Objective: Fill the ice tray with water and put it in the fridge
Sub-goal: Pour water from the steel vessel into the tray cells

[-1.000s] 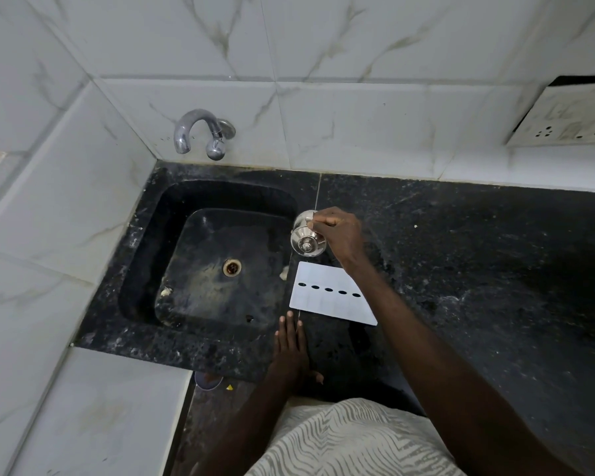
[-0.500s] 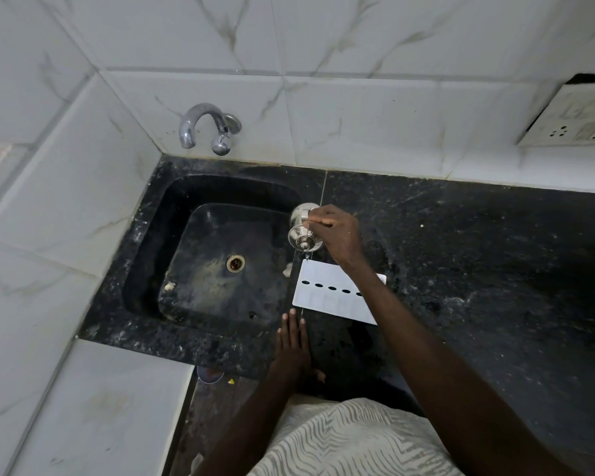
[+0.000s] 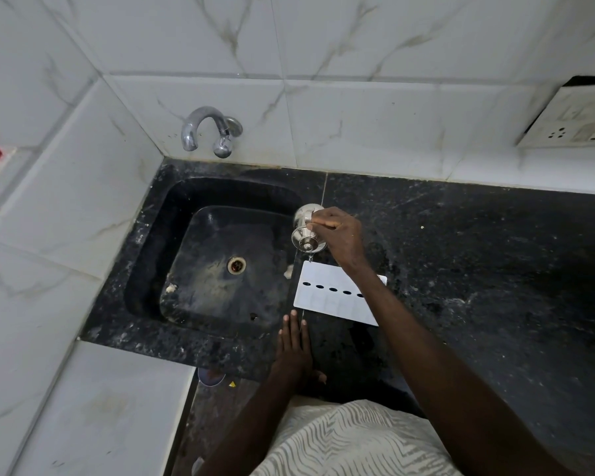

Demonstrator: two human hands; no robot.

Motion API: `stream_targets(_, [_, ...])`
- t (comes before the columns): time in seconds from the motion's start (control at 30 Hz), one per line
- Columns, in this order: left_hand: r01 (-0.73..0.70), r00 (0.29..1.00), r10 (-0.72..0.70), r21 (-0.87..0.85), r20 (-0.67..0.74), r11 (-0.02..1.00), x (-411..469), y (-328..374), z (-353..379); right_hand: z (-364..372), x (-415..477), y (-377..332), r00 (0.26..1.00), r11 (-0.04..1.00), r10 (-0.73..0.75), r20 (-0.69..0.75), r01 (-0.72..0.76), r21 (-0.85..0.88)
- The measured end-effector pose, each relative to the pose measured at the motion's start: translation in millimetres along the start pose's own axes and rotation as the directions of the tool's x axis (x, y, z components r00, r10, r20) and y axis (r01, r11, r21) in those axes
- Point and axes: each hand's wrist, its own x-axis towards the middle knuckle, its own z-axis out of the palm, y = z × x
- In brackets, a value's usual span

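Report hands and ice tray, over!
Right hand tips steel cup over ice tray, water dripping. Left hand flat on counter. Right forearm covers tray's corner.

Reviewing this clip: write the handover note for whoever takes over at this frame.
Right hand grips the small steel cup, tipped over the far edge of the white ice tray; a thin trickle seems to fall onto it.
Left hand rests flat on the front edge of the black counter, holding nothing.
The tray lies flat on the counter, right of the sink.
Done: pouring under way; fill level cannot be seen.
Left: finish filling, carry the tray to the fridge, not in view.
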Motion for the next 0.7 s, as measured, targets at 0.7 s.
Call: stream_targets(0.7, [0.046, 0.999, -0.046, 0.011, 0.020, 0.999, 5, 3, -1, -87, -42, 5, 0.900, 0.899, 0.386, -0.202, -0.318, 0.300])
